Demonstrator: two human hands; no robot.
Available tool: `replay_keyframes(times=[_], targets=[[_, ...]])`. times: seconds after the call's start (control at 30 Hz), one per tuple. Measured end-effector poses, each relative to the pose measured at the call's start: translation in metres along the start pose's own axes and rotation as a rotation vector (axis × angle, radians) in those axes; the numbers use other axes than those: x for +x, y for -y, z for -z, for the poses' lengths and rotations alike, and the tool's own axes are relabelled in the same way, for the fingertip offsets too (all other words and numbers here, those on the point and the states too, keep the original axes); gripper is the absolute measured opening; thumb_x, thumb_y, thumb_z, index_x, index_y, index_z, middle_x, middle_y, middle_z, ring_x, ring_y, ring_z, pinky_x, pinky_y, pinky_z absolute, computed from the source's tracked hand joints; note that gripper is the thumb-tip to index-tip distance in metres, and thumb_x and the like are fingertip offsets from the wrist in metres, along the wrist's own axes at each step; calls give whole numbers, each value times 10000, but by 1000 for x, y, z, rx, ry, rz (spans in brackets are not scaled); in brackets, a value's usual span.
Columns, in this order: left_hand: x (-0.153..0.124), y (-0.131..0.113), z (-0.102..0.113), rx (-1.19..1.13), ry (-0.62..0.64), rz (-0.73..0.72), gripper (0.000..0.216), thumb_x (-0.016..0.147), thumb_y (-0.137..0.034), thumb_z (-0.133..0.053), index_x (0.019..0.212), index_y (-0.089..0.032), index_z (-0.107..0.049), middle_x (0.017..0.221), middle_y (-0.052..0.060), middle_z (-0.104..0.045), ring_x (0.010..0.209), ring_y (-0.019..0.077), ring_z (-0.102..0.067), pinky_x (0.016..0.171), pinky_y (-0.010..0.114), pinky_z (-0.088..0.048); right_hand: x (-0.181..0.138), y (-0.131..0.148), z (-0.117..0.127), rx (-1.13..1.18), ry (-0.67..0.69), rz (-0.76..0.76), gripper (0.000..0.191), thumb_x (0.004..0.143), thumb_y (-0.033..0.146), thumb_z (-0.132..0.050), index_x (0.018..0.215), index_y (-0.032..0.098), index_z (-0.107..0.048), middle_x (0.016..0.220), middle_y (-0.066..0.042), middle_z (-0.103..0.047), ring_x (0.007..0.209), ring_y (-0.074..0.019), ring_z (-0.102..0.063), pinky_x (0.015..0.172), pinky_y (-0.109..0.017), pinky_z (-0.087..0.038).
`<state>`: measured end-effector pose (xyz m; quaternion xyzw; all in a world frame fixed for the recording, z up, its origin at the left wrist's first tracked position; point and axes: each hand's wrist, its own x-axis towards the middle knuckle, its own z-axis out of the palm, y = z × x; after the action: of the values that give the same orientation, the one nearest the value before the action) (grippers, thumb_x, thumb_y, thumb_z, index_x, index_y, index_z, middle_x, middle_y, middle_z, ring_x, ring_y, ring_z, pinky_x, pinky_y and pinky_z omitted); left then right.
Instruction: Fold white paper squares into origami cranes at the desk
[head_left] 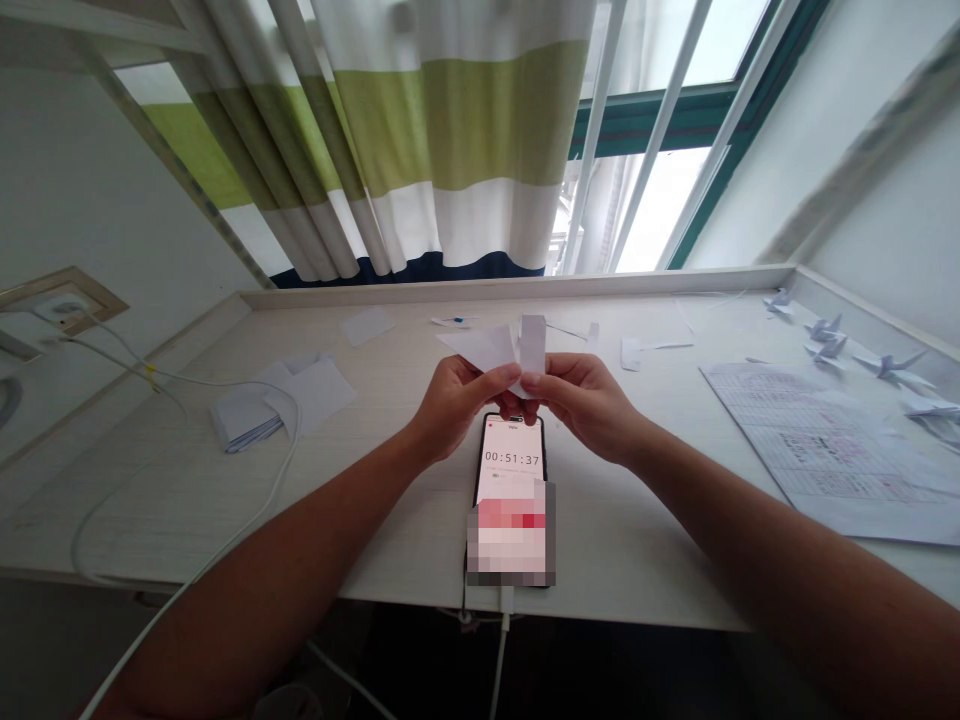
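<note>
Between my two hands, above the desk, is a folded piece of white paper [487, 345] with a wide flap to the left and a narrow strip standing up on the right. My left hand [466, 392] pinches its lower left part, thumb on top. My right hand [581, 392] grips the lower right part, its thumb tip close to the left thumb. The fingers behind the paper are partly hidden. Just below the hands a phone [513, 450] lies on the desk, its screen lit with a running timer and its lower part pixelated.
Loose white paper sheets [259, 405] lie at the left beside a white cable [296, 420]. Several folded paper cranes [829, 345] stand along the right edge, behind a written sheet [817, 440]. Paper scraps [631, 352] and a pen-like item [454, 322] lie farther back. A curtain [450, 130] hangs behind.
</note>
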<state>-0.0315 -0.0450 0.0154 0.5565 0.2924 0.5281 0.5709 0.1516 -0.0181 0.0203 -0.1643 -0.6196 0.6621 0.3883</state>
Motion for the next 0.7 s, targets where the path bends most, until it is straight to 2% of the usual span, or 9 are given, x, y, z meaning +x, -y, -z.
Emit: replay_keyframes(times=[0.07, 0.17, 0.27, 0.4, 0.5, 0.63, 0.7], targets=[[-1, -1, 1, 17, 40, 16, 328, 907, -409, -744, 756, -119, -734, 687, 81, -726, 634, 170, -702, 592, 273, -521, 0, 1, 0, -9, 7, -4, 225, 947, 376, -745, 898, 158, -774, 811, -49, -746, 712, -143, -678, 647, -281, -540], [-2, 1, 1, 34, 28, 9, 328, 900, -402, -755, 727, -125, -726, 678, 68, -709, 627, 162, -681, 579, 273, -516, 0, 1, 1, -19, 26, -2, 229, 949, 379, -745, 912, 155, -772, 821, -49, -748, 732, -146, -685, 661, -280, -545], [-1, 2, -1, 24, -33, -27, 356, 891, -403, -764, 665, -137, -691, 640, 38, -665, 600, 137, -631, 584, 272, -515, 1, -1, 1, -3, 11, 23, 231, 939, 386, -755, 906, 158, -769, 821, -42, -748, 740, -144, -688, 697, -289, -564], [4, -2, -1, -26, -144, -71, 346, 871, -351, -782, 629, -152, -635, 606, -1, -603, 630, 127, -626, 638, 268, -524, 3, -2, -1, 66, -106, 54, 250, 903, 415, -786, 881, 169, -751, 808, -36, -747, 771, -161, -710, 790, -326, -590], [7, -4, 5, -34, -168, -91, 365, 875, -342, -782, 617, -159, -601, 570, -29, -549, 625, 125, -640, 637, 260, -512, 6, 0, 6, 39, -276, 52, 267, 870, 405, -813, 776, 178, -709, 710, -5, -681, 688, -148, -678, 733, -318, -586], [7, -2, 12, 25, -131, -93, 386, 893, -353, -765, 602, -161, -600, 579, -12, -600, 626, 127, -652, 666, 268, -516, 13, -2, 40, -53, -716, 79, 376, 897, 420, -769, 635, 205, -606, 578, 35, -542, 513, -117, -572, 583, -300, -535], [5, 0, 13, 80, -104, -84, 381, 895, -361, -759, 602, -161, -622, 608, 11, -652, 641, 135, -665, 685, 276, -519, 16, -5, 57, -98, -854, 37, 507, 908, 495, -748, 551, 231, -506, 494, 52, -443, 468, -117, -522, 559, -307, -524]])
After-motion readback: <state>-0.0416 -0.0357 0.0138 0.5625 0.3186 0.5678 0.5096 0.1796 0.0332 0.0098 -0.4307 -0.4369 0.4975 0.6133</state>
